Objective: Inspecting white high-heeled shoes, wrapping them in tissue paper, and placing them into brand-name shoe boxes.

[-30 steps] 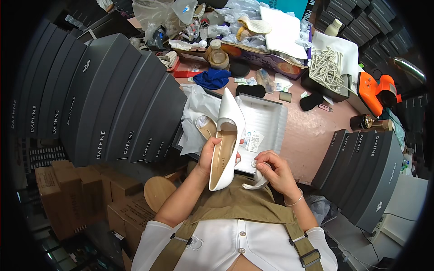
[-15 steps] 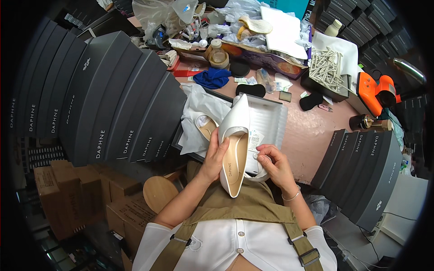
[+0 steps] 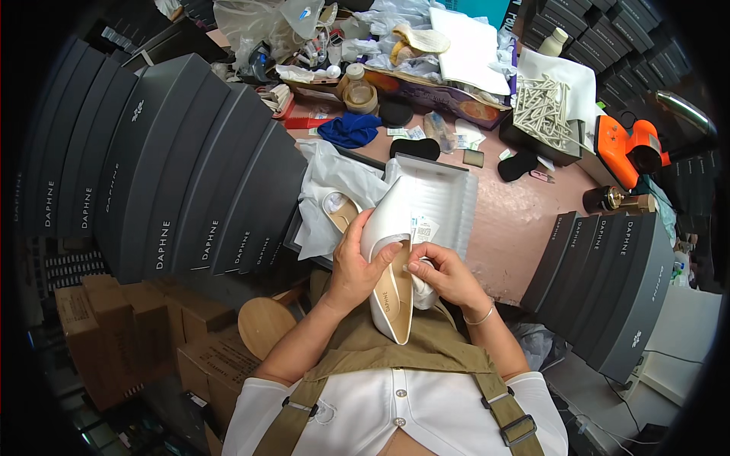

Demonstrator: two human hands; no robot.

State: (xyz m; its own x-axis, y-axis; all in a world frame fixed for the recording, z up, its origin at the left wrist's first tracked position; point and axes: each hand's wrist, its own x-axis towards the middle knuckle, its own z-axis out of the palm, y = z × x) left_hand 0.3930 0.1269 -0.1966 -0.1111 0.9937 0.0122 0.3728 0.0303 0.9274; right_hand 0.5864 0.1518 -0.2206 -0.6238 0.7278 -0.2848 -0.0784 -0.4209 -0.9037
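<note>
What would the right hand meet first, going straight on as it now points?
Likely the white shoe in the left hand; right hand points at its side rim, exact gap unclear.

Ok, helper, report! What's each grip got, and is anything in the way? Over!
Left grip on white shoe. Right grip pinching crumpled white wad beside it. Left thumb partly over shoe's opening.

The centre is bright, the curved edges dark.
</note>
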